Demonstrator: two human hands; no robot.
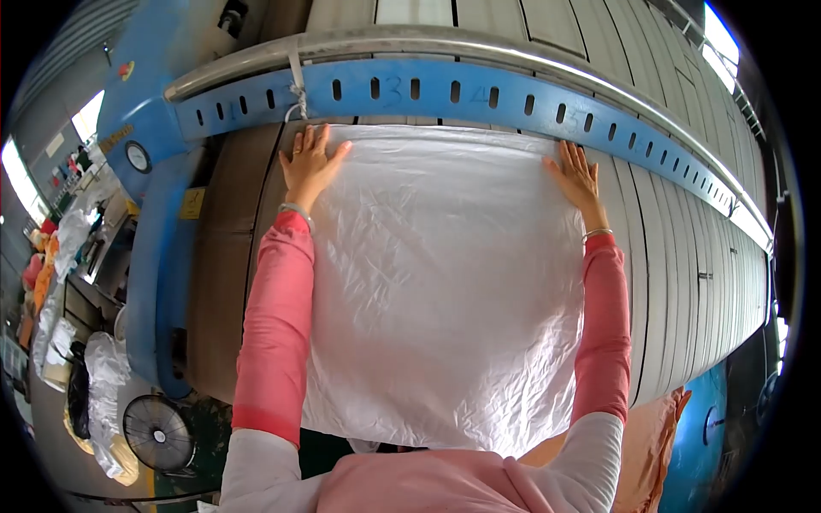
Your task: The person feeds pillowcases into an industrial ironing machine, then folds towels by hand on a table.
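From a distance I am spreading the left hand and the right hand over the far corners of a crinkled white sheet, which is lying across a seamed machine surface. I am showing the grip wide on both sides, fingers extended and pinching nothing. I am judging the sheet light, limp and rather slippery, likely to be creasing or sliding under uneven pressure; its far corners are offering the surest hold, fingertips above and below the edge, pulling gently and evenly. Its near end is falling toward the body. Beyond, a blue slotted rail, bearing a handwritten 3 and 4, is running beneath a metal tube. In the workshop, a round gauge is facing out at left, a fan is standing near left, and orange material is lying near right.
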